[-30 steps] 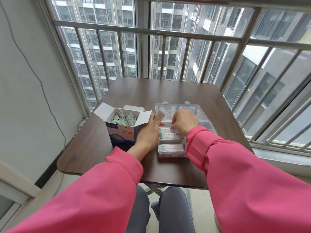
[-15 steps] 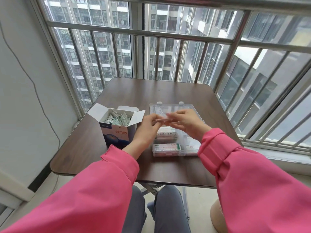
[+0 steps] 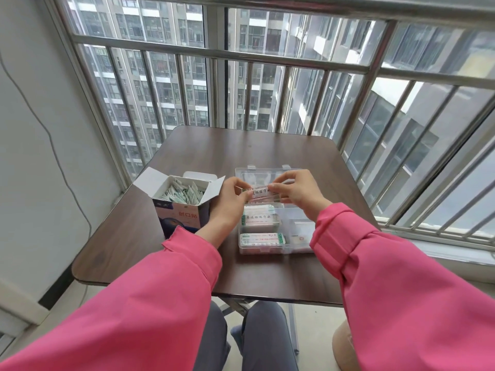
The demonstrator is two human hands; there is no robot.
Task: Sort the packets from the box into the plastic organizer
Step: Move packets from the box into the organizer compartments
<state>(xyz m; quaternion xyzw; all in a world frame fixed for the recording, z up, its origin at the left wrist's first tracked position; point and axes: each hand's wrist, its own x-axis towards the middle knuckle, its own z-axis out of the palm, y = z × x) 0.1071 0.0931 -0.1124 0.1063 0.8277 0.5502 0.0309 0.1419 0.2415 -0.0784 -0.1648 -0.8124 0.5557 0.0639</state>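
A packet (image 3: pixel 258 193), white with a green end and dark print, is held level over the far part of the organizer (image 3: pixel 294 223), raised above its compartments. The left hand (image 3: pixel 230 199) pinches the packet's left end between thumb and fingers; the right hand (image 3: pixel 297 190) pinches its right end, fingers curled over the top edge. Whether it is one packet or a small stack cannot be told.

The organizer is a clear plastic case lying on the table (image 3: pixel 241 151) in front of the person, its lid (image 3: pixel 257 174) open and lying flat on the far side, partly hidden by the hands. Along its left side, two compartments already hold packets: a stack with green edges (image 3: pixel 259 219) in the middle one, and another stack (image 3: pixel 261 239) in the nearest one. To the right of these, a compartment holds something pale (image 3: pixel 302 235) that is too blurred to name.

The box (image 3: pixel 182 210) stands just left of the organizer, close by the left wrist. It is blue and white with red characters on its front, its flaps (image 3: pixel 150 180) spread open, and it is full of loose pale green and white packets (image 3: pixel 184 195) standing at all angles.

Both arms wear pink sleeves (image 3: pixel 160 303). The table is dark brown with rounded corners and sits against a metal railing (image 3: pixel 214 53) with glass behind it; tall apartment blocks (image 3: pixel 160 84) show through. A white wall (image 3: pixel 32 156) with a thin wire running down it stands on the left. Grey trousers (image 3: pixel 262 338) show below the table's near edge.
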